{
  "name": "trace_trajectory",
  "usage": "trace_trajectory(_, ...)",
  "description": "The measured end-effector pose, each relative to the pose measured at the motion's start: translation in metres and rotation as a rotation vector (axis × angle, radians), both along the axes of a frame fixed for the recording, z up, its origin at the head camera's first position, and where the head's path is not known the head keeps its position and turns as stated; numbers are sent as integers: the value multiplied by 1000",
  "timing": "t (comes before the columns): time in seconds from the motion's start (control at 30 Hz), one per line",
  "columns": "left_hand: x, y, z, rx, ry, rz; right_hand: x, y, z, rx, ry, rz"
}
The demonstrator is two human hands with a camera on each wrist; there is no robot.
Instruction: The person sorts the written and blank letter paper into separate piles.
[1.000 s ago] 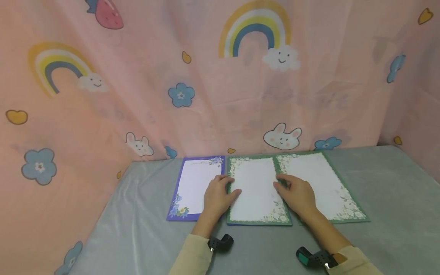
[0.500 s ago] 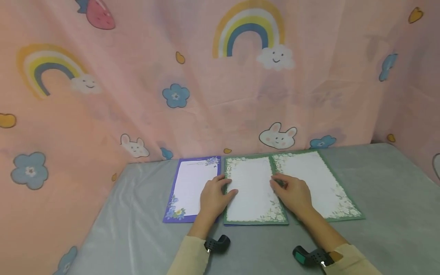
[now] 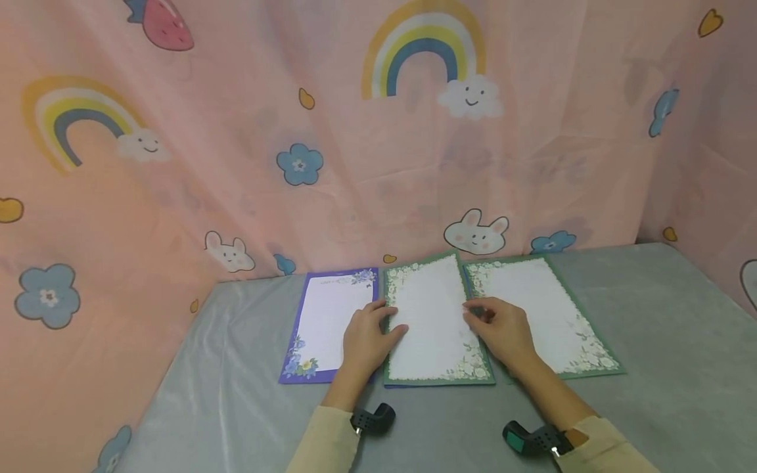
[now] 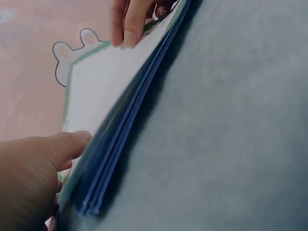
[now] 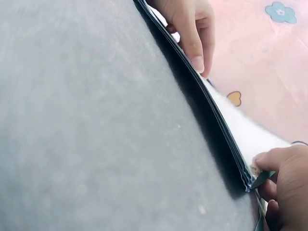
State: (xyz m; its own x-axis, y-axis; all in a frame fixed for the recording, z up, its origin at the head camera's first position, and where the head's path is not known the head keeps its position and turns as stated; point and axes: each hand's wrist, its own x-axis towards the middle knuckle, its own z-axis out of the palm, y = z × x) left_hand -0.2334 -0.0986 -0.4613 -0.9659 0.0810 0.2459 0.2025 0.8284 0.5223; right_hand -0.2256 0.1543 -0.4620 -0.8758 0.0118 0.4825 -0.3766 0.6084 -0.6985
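Note:
In the head view a stack of stationery sheets [image 3: 430, 315] lies mid-table, its top sheet bordered in green with white flowers; blue edges show beneath. My left hand [image 3: 365, 336] rests at its left side, thumb and forefinger over the margin, slightly apart. The right hand [image 3: 504, 330] pinches the right edge, where the top sheet rises from what lies below. In the right wrist view, green paper sits between that hand's thumb and fingers [image 5: 269, 163]. The left wrist view shows the stack's layered blue edges [image 4: 115, 130] along the near side.
A purple-bordered sheet [image 3: 333, 325] lies left, partly under my left forearm. On the right lies another green-bordered floral sheet [image 3: 532, 289], partly behind my right hand. A grey cloth [image 3: 236, 407] covers the table. Behind hangs a pink patterned curtain [image 3: 378, 144].
The top sheet's far right corner has lifted, and a blue edge now shows under it. Both hands keep their places on the stack; the whole view has shifted slightly.

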Motion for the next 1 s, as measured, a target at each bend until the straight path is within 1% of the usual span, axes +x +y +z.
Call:
trace_trajectory(0.1,0,0,1,1,-2,-1,-1,0,0,20,-57,0)
trace_trajectory(0.27,0,-1,2,1,-1,-7,-1,0,0,28,-51,1)
trace_trajectory(0.47,-1,-2,1,13,7,-16,-3,1,0,-6,-41,-13)
trace_trajectory(0.67,-1,-3,2,44,3,3,-4,0,1,-62,-50,-2)
trace_trajectory(0.83,-1,-3,2,72,-13,17,-3,0,4,-141,-72,51)
trace_trajectory(1.0,-2,-4,3,116,-17,22,1,1,10,-257,-134,109)
